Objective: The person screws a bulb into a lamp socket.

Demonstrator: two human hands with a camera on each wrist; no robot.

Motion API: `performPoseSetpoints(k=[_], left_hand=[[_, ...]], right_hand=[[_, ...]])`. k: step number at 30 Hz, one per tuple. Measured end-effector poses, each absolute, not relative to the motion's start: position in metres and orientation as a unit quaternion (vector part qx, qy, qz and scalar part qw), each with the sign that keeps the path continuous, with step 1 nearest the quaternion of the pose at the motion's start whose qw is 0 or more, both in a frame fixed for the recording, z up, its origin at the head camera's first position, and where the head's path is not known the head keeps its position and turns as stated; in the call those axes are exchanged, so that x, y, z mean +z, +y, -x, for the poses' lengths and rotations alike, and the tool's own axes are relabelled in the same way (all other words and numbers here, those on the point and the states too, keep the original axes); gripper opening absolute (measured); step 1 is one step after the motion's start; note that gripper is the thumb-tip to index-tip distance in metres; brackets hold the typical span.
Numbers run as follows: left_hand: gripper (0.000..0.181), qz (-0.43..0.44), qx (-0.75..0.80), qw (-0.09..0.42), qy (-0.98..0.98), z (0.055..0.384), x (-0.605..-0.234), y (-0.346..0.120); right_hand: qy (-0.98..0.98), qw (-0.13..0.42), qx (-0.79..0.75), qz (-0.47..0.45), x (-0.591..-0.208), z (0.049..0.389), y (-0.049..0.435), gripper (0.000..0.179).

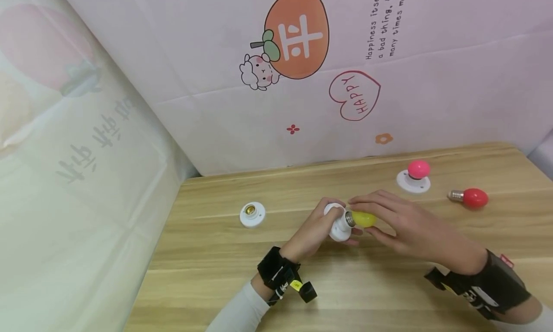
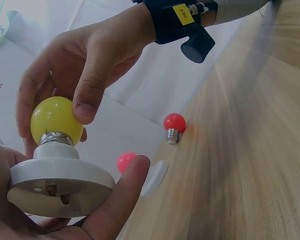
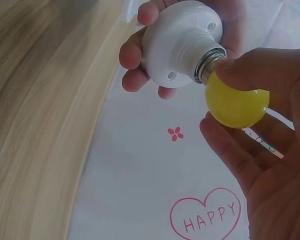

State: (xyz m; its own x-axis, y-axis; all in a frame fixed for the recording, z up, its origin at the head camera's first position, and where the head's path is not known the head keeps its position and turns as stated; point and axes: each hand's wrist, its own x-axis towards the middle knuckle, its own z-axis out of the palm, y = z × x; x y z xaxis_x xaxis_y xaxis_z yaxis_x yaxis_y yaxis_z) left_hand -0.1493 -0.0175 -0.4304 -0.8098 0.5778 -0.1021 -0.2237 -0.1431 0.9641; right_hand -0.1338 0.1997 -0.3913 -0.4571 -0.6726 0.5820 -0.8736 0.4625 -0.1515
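My left hand (image 1: 317, 226) grips a white lamp socket (image 1: 337, 223) above the middle of the wooden table (image 1: 268, 284), fingers curled round its base (image 2: 60, 185). A yellow bulb (image 1: 364, 219) sits with its metal thread in the socket's mouth (image 3: 209, 62). My right hand (image 1: 402, 224) pinches the yellow bulb (image 2: 55, 120) between thumb and fingers. In the right wrist view the socket (image 3: 177, 47) tilts up left of the bulb (image 3: 235, 102).
An empty white socket (image 1: 252, 213) with a brass centre lies at the left. A pink bulb (image 1: 418, 169) stands in a white socket (image 1: 413, 184) at the right. Beside it lies a loose red bulb (image 1: 472, 197). A printed cloth backdrop (image 1: 302, 82) rises behind the table.
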Motion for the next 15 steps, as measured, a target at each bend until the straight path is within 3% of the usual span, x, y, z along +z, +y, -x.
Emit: performPoseSetpoints(k=[15], left_hand=[[0.038,-0.154,0.736,0.273,0.600,0.1489,-0.4330,-0.0176]], right_hand=[[-0.815,0.245,0.228,-0.472,-0.3940,0.1334,0.1999,0.049]])
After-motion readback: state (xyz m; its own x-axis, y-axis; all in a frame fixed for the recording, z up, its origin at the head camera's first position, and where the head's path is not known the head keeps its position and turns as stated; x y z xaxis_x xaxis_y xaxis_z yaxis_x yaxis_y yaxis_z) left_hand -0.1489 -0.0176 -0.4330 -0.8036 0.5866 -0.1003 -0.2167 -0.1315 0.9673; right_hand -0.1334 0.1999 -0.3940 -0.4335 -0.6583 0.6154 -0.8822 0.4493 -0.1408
